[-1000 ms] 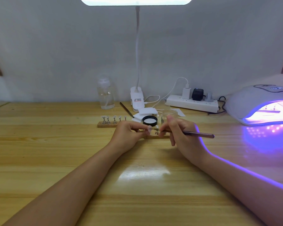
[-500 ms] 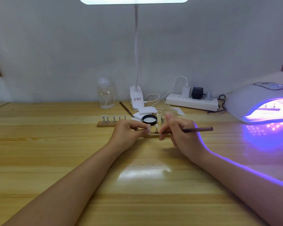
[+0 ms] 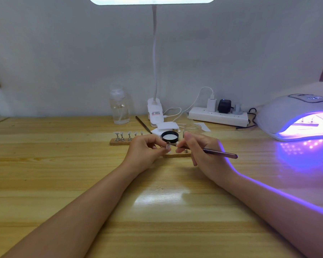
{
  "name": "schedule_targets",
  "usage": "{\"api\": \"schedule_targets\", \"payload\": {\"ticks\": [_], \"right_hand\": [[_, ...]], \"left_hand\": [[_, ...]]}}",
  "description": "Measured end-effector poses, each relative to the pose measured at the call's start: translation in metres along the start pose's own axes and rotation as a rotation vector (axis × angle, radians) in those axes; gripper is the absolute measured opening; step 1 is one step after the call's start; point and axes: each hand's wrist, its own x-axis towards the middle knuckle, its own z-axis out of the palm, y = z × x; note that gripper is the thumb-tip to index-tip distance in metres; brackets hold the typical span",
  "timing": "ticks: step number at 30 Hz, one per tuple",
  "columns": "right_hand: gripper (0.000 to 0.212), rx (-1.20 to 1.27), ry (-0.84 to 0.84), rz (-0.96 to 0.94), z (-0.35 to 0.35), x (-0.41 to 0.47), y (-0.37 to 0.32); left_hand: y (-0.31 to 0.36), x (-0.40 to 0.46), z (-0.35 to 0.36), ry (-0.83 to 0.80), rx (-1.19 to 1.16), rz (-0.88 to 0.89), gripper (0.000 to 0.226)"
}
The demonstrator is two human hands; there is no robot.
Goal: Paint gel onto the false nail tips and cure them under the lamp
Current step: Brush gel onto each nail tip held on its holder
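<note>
— What's on the wooden table [image 3: 63, 183]?
— The curing lamp [image 3: 295, 116] at the right, glowing purple, well apart from both hands. A wooden strip [image 3: 119, 141] to the left carries 5 nail tips on stands [image 3: 122, 136].
— And the hands?
— The right hand [image 3: 199, 151] grips a brush [image 3: 220, 153], bristle end at a nail tip [image 3: 168, 146] pinched in the left hand [image 3: 147, 148], just above a second strip [image 3: 177, 155]. The black gel pot [image 3: 169, 136] sits just behind.
</note>
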Motion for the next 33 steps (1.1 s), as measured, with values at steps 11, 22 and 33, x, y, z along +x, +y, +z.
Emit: {"api": "schedule_targets", "payload": {"ticks": [11, 22, 33], "right_hand": [[0.035, -0.057, 0.020, -0.027, -0.0001, 0.0017, 0.0025], [0.036, -0.036, 0.004, 0.004, -0.0009, 0.0015, 0.0011], [0.037, -0.002, -0.032, -0.007, -0.0007, 0.0013, 0.0025]], "left_hand": [[0.0016, -0.0008, -0.0003, 0.010, -0.005, -0.042, 0.018], [0.0035, -0.0014, -0.0009, -0.008, 0.027, -0.040, 0.016], [0.0032, -0.0018, -0.0008, -0.004, 0.027, -0.033, 0.020]]}}
